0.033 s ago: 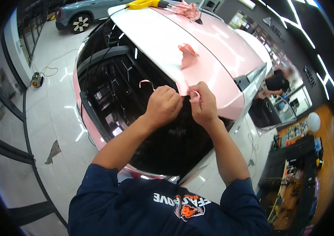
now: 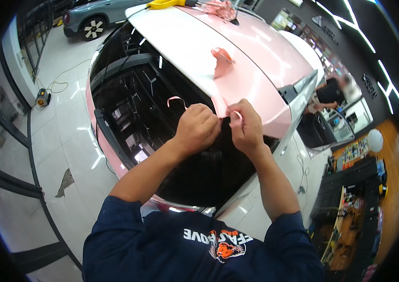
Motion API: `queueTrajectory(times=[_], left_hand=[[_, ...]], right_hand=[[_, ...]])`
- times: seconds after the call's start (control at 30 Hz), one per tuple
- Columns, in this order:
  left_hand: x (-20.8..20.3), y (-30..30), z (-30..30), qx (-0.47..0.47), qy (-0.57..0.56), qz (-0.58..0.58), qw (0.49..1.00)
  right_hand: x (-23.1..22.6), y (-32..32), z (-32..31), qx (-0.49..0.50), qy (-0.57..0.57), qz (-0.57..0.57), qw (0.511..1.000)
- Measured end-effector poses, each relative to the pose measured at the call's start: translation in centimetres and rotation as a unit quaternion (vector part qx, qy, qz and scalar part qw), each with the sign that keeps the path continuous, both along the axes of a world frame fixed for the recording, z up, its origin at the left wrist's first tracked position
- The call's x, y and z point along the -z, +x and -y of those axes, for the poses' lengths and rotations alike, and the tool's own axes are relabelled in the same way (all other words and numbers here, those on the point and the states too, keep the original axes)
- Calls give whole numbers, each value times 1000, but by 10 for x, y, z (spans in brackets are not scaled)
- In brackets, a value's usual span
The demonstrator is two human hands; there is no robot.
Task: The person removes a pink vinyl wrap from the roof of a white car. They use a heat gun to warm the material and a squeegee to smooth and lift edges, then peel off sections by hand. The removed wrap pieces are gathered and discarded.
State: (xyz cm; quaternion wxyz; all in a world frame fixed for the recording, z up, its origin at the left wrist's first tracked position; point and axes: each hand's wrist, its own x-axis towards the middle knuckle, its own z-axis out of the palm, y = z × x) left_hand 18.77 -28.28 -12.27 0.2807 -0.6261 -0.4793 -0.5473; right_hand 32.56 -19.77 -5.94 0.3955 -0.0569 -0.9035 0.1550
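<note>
Both hands are closed on pink vinyl film [image 2: 219, 106] at the edge of the car's rear spoiler, above the dark rear window [image 2: 161, 113]. My left hand [image 2: 197, 128] is in a fist, with a thin curled pink strip [image 2: 177, 98] sticking out beside it. Close on its right, my right hand [image 2: 246, 124] pinches a folded bit of the film between thumb and fingers. Beyond them, a loose flap of film [image 2: 222, 62] curls up from the spoiler, its left part bare white [image 2: 176, 35] and its right part pink.
A yellow heat gun [image 2: 166, 4] and crumpled pink film [image 2: 219, 9] lie on the car roof. Another person [image 2: 329, 95] is by an open car door [image 2: 340, 129] at right. A grey-blue car [image 2: 100, 19] stands far left; a cabled yellow-black device [image 2: 43, 97] sits on the floor.
The view has shifted slightly. My hands keep their hold on the film, with the right hand's fingers a little changed. The other person's arm has moved.
</note>
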Motion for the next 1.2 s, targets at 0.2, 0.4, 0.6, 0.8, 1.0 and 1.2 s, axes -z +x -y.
queueTrajectory(times=[0.2, 0.4, 0.6, 0.8, 1.0, 1.2], left_hand=[[-24, 83, 30, 207, -14, 60, 976], [25, 145, 45, 494, -311, 262, 768], [44, 158, 49, 437, -374, 491, 654], [26, 104, 51, 388, -402, 441, 703], [-29, 68, 34, 344, -219, 397, 822], [-85, -38, 6, 361, -178, 502, 766]], right_hand=[[-34, 126, 59, 4, 13, -108, 994], [19, 192, 78, 152, -199, -199, 947], [97, 153, 104, 139, -148, -61, 977], [74, 131, 100, 134, -88, -41, 986], [29, 58, 85, 39, -80, -85, 992], [-26, -12, 71, 94, 152, -29, 984]])
